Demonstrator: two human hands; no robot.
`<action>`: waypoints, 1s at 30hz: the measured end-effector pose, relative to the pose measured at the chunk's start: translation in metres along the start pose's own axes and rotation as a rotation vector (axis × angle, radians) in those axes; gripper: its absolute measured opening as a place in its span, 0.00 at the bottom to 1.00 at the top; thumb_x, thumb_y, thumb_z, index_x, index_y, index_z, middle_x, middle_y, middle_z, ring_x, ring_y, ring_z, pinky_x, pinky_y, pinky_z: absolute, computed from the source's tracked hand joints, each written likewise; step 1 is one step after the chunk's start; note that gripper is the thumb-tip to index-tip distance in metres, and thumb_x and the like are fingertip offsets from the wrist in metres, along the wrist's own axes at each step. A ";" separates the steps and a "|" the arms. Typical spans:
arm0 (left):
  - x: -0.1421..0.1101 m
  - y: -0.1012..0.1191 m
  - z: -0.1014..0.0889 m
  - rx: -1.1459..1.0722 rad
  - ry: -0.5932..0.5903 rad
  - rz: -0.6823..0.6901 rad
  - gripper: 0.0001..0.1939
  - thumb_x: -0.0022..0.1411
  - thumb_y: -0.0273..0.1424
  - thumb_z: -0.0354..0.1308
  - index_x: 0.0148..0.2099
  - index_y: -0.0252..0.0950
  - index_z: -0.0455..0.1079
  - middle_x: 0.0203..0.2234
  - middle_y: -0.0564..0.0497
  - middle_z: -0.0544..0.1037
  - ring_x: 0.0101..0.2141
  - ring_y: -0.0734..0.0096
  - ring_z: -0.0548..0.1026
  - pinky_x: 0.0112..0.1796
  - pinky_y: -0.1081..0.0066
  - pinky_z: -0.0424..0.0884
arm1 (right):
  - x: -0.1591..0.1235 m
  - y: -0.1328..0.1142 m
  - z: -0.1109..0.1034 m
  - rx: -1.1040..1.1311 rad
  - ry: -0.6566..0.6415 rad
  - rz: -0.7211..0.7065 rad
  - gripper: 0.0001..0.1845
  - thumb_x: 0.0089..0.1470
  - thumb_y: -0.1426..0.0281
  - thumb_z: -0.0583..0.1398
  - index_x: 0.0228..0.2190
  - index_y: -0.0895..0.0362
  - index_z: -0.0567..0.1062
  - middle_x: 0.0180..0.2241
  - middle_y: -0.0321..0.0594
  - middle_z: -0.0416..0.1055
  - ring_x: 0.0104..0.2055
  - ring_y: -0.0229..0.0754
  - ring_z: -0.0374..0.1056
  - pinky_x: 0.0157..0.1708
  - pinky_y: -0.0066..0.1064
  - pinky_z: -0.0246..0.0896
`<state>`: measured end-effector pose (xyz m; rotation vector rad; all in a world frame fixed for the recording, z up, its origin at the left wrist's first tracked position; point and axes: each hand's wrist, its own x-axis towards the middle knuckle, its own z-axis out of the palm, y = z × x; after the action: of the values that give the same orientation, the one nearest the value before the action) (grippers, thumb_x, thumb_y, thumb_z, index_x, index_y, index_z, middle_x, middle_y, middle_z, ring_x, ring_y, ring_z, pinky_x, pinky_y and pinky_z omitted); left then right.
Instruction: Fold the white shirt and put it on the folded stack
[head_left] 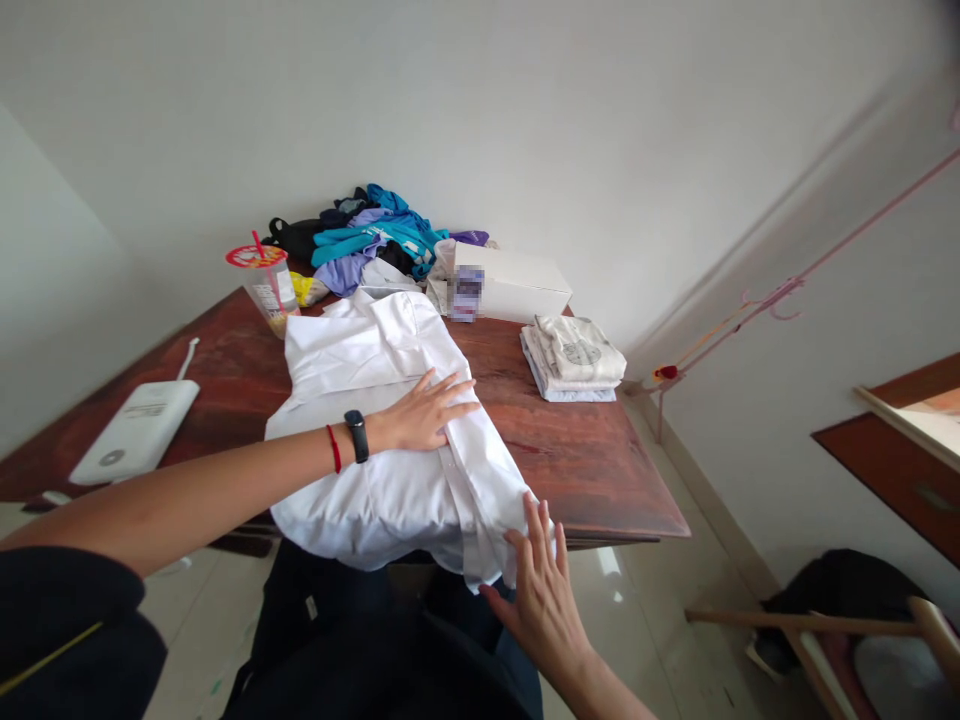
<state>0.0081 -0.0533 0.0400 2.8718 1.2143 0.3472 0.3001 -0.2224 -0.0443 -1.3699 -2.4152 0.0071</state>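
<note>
A white shirt (375,370) lies spread on the dark red wooden table (585,450), its lower part hanging over the near edge. My left hand (424,412) rests flat on the shirt's middle, fingers stretched out toward the right; a black band and a red string circle its wrist. My right hand (541,590) is at the table's near edge, fingers extended and touching the shirt's hanging lower corner. Neither hand grips anything.
A stack of folded white garments (576,360) sits at the table's right. Behind are a white box (517,282), a heap of blue, purple and black clothes (375,240) and a plastic cup with a straw (268,282). A white device (139,428) lies at the left. A wooden chair (840,630) stands lower right.
</note>
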 end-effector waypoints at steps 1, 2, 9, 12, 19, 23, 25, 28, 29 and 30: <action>-0.004 0.013 0.003 -0.028 -0.001 0.037 0.35 0.62 0.24 0.57 0.71 0.40 0.61 0.72 0.40 0.54 0.71 0.45 0.48 0.67 0.42 0.38 | 0.000 -0.002 0.002 -0.004 0.015 0.007 0.26 0.54 0.68 0.67 0.52 0.58 0.67 0.74 0.60 0.36 0.75 0.70 0.35 0.64 0.68 0.51; -0.007 0.026 0.007 -0.060 -0.006 0.069 0.34 0.63 0.24 0.57 0.70 0.41 0.61 0.72 0.41 0.55 0.71 0.46 0.49 0.67 0.43 0.38 | 0.000 -0.003 0.002 -0.006 0.035 0.011 0.28 0.54 0.67 0.67 0.54 0.58 0.66 0.74 0.61 0.36 0.75 0.70 0.35 0.64 0.69 0.51; -0.016 0.067 0.026 -0.346 -0.012 -0.021 0.24 0.74 0.37 0.51 0.69 0.40 0.65 0.67 0.43 0.67 0.68 0.46 0.58 0.66 0.44 0.45 | -0.008 -0.007 0.002 -0.073 0.041 0.004 0.49 0.55 0.72 0.65 0.71 0.54 0.49 0.75 0.55 0.34 0.75 0.71 0.33 0.64 0.71 0.48; -0.016 0.068 0.023 -0.447 -0.007 -0.071 0.27 0.74 0.46 0.49 0.69 0.40 0.64 0.66 0.44 0.68 0.68 0.46 0.59 0.65 0.46 0.49 | -0.013 -0.002 0.008 -0.090 0.110 0.011 0.49 0.59 0.76 0.59 0.73 0.52 0.42 0.75 0.52 0.33 0.75 0.69 0.31 0.64 0.72 0.48; -0.018 0.085 0.018 -0.422 -0.079 -0.158 0.38 0.65 0.53 0.58 0.69 0.37 0.64 0.67 0.37 0.64 0.68 0.31 0.54 0.63 0.32 0.43 | -0.008 0.006 0.009 0.067 0.228 -0.013 0.47 0.59 0.81 0.53 0.73 0.49 0.43 0.75 0.47 0.32 0.76 0.67 0.31 0.63 0.75 0.47; -0.023 0.087 0.028 -0.342 -0.115 -0.080 0.48 0.58 0.54 0.64 0.73 0.41 0.57 0.72 0.33 0.53 0.69 0.21 0.46 0.61 0.24 0.38 | -0.010 0.019 -0.004 0.218 0.192 -0.216 0.39 0.58 0.83 0.50 0.67 0.49 0.61 0.73 0.43 0.48 0.75 0.60 0.41 0.65 0.64 0.54; -0.027 0.085 0.034 -0.297 -0.139 -0.039 0.51 0.55 0.54 0.66 0.75 0.43 0.54 0.73 0.33 0.48 0.69 0.18 0.42 0.59 0.22 0.33 | -0.013 0.029 -0.009 0.249 0.139 -0.318 0.37 0.56 0.84 0.50 0.64 0.50 0.66 0.72 0.42 0.54 0.75 0.59 0.43 0.65 0.61 0.56; -0.031 0.082 0.041 -0.256 -0.150 -0.028 0.55 0.52 0.56 0.67 0.75 0.45 0.51 0.74 0.34 0.44 0.69 0.17 0.40 0.59 0.21 0.31 | -0.020 0.040 -0.013 0.208 0.046 -0.408 0.38 0.54 0.83 0.50 0.65 0.53 0.67 0.71 0.42 0.55 0.75 0.58 0.41 0.66 0.57 0.56; -0.031 0.081 0.042 -0.247 -0.154 -0.026 0.56 0.51 0.57 0.67 0.76 0.45 0.51 0.74 0.35 0.43 0.69 0.17 0.40 0.59 0.21 0.32 | -0.022 0.042 -0.013 0.181 0.013 -0.425 0.39 0.53 0.83 0.51 0.65 0.53 0.66 0.71 0.42 0.55 0.75 0.58 0.41 0.66 0.56 0.56; -0.031 0.080 0.044 -0.239 -0.160 -0.024 0.57 0.51 0.58 0.66 0.76 0.45 0.50 0.74 0.35 0.43 0.69 0.18 0.39 0.59 0.21 0.32 | -0.024 0.042 -0.011 0.154 -0.014 -0.435 0.40 0.53 0.83 0.51 0.66 0.53 0.65 0.71 0.42 0.54 0.75 0.57 0.40 0.66 0.54 0.56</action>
<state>0.0522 -0.1276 -0.0017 2.6241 1.0972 0.2381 0.3494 -0.2216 -0.0489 -0.7624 -2.6118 0.0892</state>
